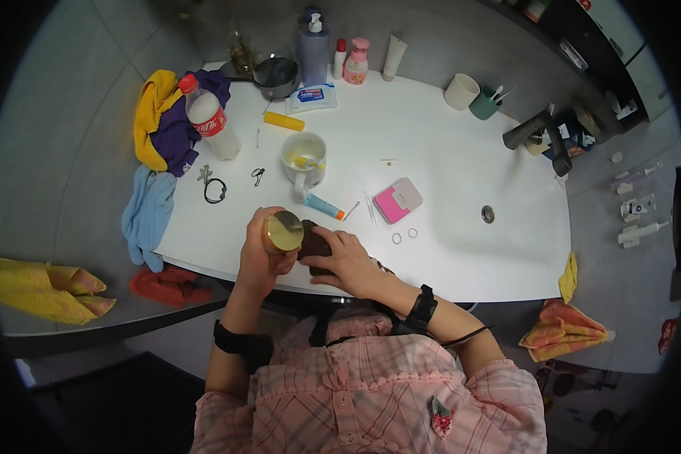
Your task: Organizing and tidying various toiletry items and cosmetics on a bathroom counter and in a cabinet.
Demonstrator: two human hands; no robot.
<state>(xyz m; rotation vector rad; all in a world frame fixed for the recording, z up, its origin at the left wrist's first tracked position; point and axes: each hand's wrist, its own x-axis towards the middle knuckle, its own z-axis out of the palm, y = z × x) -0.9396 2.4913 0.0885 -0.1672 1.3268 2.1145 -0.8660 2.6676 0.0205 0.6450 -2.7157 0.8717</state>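
Note:
My left hand (256, 261) is closed around a small container with a shiny gold round top (285, 231); its lower part is hidden by my fingers. Right beside it, the fingers of my right hand (349, 265) curl over a dark brown object (315, 240) at the counter's front edge, whose kind I cannot make out. Just beyond my hands lie a blue tube with an orange cap (324, 206) and a white mug (304, 163) with something yellow inside. A pink and grey case (398, 201) rests to the right, near two small rings (397, 238).
The white counter (356, 144) runs into a basin with a drain (488, 215) and a dark faucet (541, 140). At the left stand a red-capped bottle (212, 121) and a heap of cloths (159, 129). Along the back are a pump bottle (314, 53) and a dark pan (276, 76).

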